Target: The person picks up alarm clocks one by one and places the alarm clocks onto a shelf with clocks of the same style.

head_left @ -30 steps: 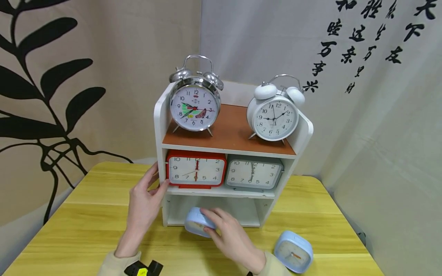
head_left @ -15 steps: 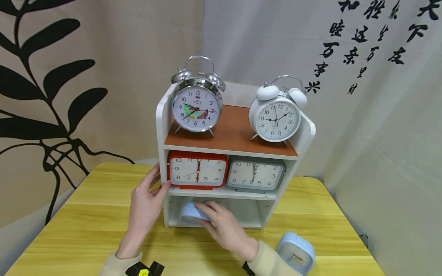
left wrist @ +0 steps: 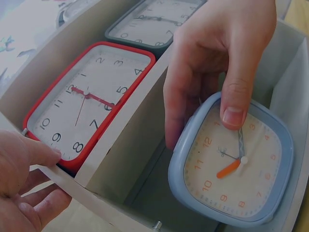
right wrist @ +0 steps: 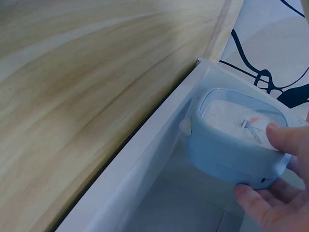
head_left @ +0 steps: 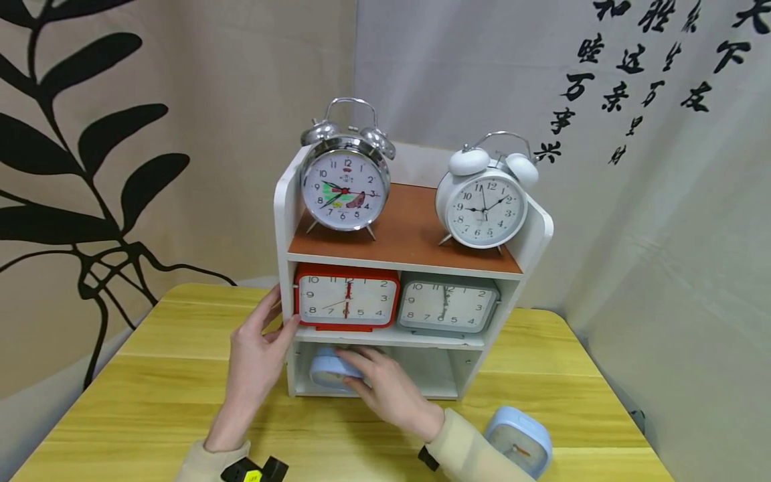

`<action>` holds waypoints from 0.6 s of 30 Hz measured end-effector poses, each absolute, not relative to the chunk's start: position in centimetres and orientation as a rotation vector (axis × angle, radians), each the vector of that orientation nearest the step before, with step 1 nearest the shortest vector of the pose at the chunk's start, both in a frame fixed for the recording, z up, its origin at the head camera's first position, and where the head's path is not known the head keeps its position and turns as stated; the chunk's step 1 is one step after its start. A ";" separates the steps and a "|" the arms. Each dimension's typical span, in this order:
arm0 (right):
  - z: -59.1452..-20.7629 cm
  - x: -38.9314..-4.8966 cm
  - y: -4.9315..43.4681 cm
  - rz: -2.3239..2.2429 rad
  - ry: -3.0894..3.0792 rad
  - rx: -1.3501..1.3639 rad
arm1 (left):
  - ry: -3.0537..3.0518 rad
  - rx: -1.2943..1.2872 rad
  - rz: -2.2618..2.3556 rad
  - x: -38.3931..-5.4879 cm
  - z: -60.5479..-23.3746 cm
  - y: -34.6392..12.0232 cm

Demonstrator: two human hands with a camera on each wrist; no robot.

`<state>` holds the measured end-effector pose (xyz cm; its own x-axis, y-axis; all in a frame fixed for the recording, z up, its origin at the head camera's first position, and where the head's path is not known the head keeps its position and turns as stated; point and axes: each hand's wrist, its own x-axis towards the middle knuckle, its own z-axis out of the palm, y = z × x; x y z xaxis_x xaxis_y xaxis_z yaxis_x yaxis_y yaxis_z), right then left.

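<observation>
My right hand (head_left: 391, 391) grips a light blue alarm clock (head_left: 328, 369) by its top, thumb over the face and fingers behind. This clock is inside the left part of the shelf unit's bottom compartment; its orange hour hand shows in the left wrist view. At the white shelf unit's left side panel (head_left: 283, 268), my left hand (head_left: 255, 355) holds the edge, with the thumb in front near the red clock (left wrist: 89, 101) and the fingers on the outer side. A second light blue alarm clock (head_left: 519, 442) stands on the table, partly behind my right sleeve.
A silver twin-bell alarm clock (head_left: 345, 184) and a white one (head_left: 484, 201) stand on the brown top shelf (head_left: 409, 221). Beside the red clock on the middle shelf is a grey-green rectangular clock (head_left: 448, 304). The unit stands on a wooden table (head_left: 181, 361) before hanging cloth.
My right hand has carried the blue clock from before the unit's front edge back and slightly left into the bottom compartment. The left hand keeps its place on the side panel.
</observation>
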<state>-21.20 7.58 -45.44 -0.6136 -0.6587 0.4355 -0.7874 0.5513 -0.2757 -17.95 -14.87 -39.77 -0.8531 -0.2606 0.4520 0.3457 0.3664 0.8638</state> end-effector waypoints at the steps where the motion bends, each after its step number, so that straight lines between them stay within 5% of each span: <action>1: -45.4 -21.3 7.5 0.659 -2.514 1.200 | -2.106 -0.076 -1.514 -17.9 -39.8 -14.9; 18: -45.7 -22.2 7.0 0.576 -2.566 1.201 | -2.110 -0.077 -1.511 -18.0 -39.8 -14.9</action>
